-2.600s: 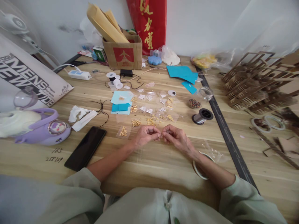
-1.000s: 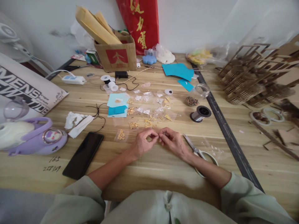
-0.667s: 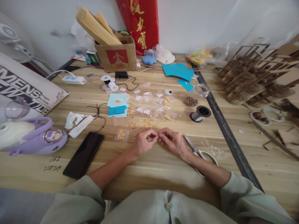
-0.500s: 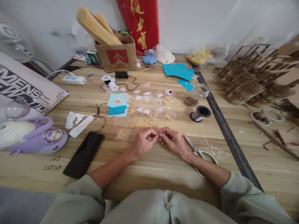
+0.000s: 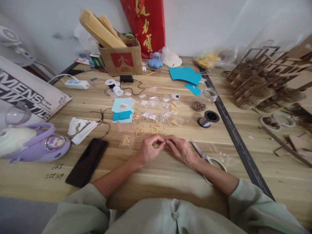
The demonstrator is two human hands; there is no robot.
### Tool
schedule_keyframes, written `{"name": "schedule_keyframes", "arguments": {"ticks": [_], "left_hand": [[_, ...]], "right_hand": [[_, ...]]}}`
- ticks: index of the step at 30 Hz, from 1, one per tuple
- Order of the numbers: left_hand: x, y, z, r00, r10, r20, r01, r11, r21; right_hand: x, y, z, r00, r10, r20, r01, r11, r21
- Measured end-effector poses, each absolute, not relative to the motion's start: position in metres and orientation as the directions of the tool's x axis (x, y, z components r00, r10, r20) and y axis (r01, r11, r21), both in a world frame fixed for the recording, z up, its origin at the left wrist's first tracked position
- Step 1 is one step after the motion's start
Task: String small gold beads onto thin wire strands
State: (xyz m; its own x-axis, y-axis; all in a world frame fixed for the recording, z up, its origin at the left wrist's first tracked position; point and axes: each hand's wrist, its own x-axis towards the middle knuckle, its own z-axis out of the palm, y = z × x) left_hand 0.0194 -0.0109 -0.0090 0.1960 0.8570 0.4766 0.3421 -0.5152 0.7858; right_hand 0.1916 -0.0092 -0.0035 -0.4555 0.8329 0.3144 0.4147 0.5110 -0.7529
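Nearest: pale green cloth sleeves (image 5: pixel 80 208), forearms bare and resting on the table (image 5: pixel 158 177) (light wood, plain grain). Left hand (image 5: pixel 148 151) and right hand (image 5: pixel 182 150) meet at the near middle of the table. On each, thumb and forefinger are pressed together, and the tips of both hands touch over a tiny piece (image 5: pixel 165 142). The fingertips cover most of it, and it is too small to identify. The other fingers are curled under.

Just right of the right hand: scissors (image 5: pixel 201 153), metal blades, pale loop handles partly hidden by the right wrist. Left, well apart: phone (image 5: pixel 87 161), a flat glossy black slab. Further left: a rounded purple plastic vessel (image 5: pixel 39 143).

Just beyond the hands: small clear bags (image 5: pixel 126 141) of gold beads in rough rows, the farther ones holding silvery bits. Left of the rows: blue paper (image 5: pixel 122 112), thin black cord (image 5: pixel 102 118), crumpled white tissue (image 5: pixel 77 124). Right of the rows: spool (image 5: pixel 208 118) of grey wire on its side, a round heap of mixed beads (image 5: pixel 199 105), a glass jar (image 5: pixel 210 94).

Far: cardboard box (image 5: pixel 124 60) holding tan envelopes, and a red bag (image 5: pixel 145 26) against the white wall. Far right: stacked brown wooden lattice frames (image 5: pixel 263 84).
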Motion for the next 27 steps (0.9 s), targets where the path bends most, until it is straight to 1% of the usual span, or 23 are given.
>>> {"name": "schedule_keyframes", "arguments": {"ticks": [4,7,10,14,18,20,22,25,27], "left_hand": [[0.02,-0.011,-0.009,0.187,0.86,0.475,0.335,-0.511,0.792],[0.02,-0.011,-0.007,0.18,0.88,0.44,0.327,-0.476,0.816],[0.02,-0.01,-0.004,0.163,0.922,0.35,0.284,-0.384,0.879],[0.018,-0.008,0.001,0.153,0.972,0.178,0.154,-0.201,0.967],[0.017,-0.005,0.002,0.14,0.988,0.072,0.064,-0.082,0.995],[0.016,-0.003,0.002,0.141,0.989,0.035,0.034,-0.04,0.999],[0.016,-0.002,0.002,0.141,0.99,-0.005,0.008,0.004,1.0],[0.015,-0.002,0.003,0.135,0.989,-0.064,-0.023,0.068,0.997],[0.016,-0.003,0.004,0.13,0.986,-0.102,-0.044,0.109,0.993]], "right_hand": [[0.192,-0.009,-0.002,-0.446,0.847,0.289,0.396,0.477,-0.785],[0.191,-0.01,0.001,-0.439,0.86,0.258,0.371,0.436,-0.82],[0.19,-0.01,0.002,-0.434,0.871,0.229,0.352,0.398,-0.847],[0.19,-0.011,0.002,-0.419,0.889,0.185,0.322,0.336,-0.885],[0.191,-0.012,0.002,-0.382,0.909,0.165,0.281,0.284,-0.917],[0.191,-0.012,0.003,-0.354,0.913,0.2,0.298,0.313,-0.902],[0.191,-0.012,0.003,-0.347,0.9,0.266,0.329,0.382,-0.863],[0.191,-0.01,0.003,-0.374,0.86,0.348,0.336,0.475,-0.813],[0.191,-0.009,0.002,-0.394,0.841,0.37,0.335,0.506,-0.795]]}}
